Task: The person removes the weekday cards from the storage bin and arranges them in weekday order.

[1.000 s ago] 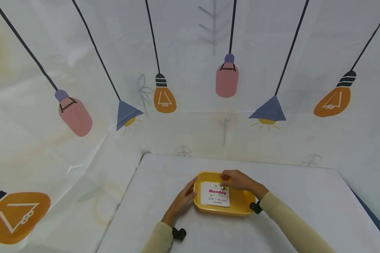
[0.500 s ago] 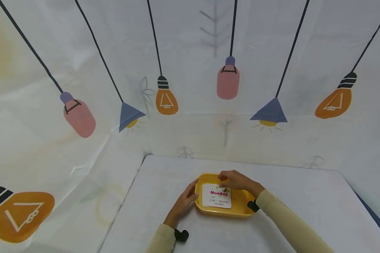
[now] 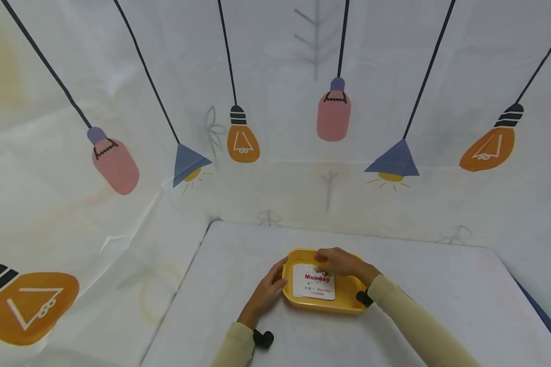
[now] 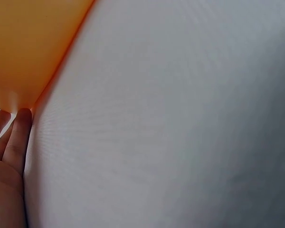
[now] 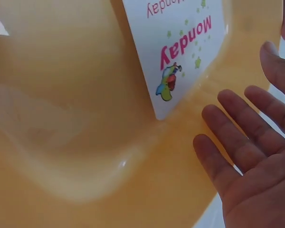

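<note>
A shallow yellow tray (image 3: 351, 293) sits on the white table in the head view. Inside its left half lies a white card (image 3: 314, 290) printed "Monday", with a small colourful picture in one corner. My left hand (image 3: 267, 290) rests against the tray's left side. In the left wrist view, its fingertips (image 4: 23, 114) touch the tray's outer wall. My right hand (image 3: 342, 262) hovers over the tray's far side and overlaps the card's top edge in the head view. In the right wrist view, its fingers (image 5: 235, 154) are spread and loosely bent beside the card, holding nothing.
The white tabletop (image 3: 436, 295) stretches around the tray. Behind and to the left hangs a pale sheet (image 3: 275, 188) printed with lamps and bulbs. Both wrists carry dark straps, and the left strap (image 3: 263, 339) shows near the table's front.
My right hand has shifted slightly left over the card. The left hand stays at the tray's side, and the head view has moved a little.
</note>
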Demonstrator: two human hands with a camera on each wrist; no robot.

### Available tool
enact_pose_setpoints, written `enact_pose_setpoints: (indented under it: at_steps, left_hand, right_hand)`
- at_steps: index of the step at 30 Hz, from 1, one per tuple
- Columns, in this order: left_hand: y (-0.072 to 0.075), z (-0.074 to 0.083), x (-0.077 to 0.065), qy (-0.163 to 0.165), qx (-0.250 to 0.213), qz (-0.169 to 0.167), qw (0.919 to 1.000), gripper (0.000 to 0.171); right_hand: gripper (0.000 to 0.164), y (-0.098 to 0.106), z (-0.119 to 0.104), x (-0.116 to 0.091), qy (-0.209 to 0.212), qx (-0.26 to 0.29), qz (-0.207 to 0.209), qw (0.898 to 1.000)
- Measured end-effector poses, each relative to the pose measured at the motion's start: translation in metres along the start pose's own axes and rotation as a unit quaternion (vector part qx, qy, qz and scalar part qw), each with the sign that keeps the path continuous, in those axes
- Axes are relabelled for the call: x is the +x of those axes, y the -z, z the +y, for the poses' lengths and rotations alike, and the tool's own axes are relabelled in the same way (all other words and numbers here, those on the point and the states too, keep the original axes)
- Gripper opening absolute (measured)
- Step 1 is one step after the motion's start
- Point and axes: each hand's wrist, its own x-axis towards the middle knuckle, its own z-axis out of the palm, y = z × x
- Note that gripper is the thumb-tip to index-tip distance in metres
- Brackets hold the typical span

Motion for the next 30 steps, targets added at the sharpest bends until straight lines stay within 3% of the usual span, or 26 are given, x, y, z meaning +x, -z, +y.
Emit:
enact_pose_setpoints:
  at_steps: [10, 19, 30]
  left_hand:
    - [-0.001, 0.001, 0.002, 0.008, 0.000, 0.006, 0.9999, 0.056]
    - [-0.002, 0.002, 0.001, 0.008, 0.005, 0.012, 0.9999, 0.056]
    - [-0.002, -0.001, 0.001, -0.006, 0.012, 0.018, 0.9997, 0.055]
  right_hand:
    - [0.037, -0.010, 0.011, 0.003, -0.043, 0.003, -0.012, 0.999]
    - [0.030, -0.013, 0.012, 0.005, -0.048, 0.020, -0.036, 0.998]
    - [0.056, -0.018, 0.005, 0.002, -0.041, -0.021, -0.054, 0.997]
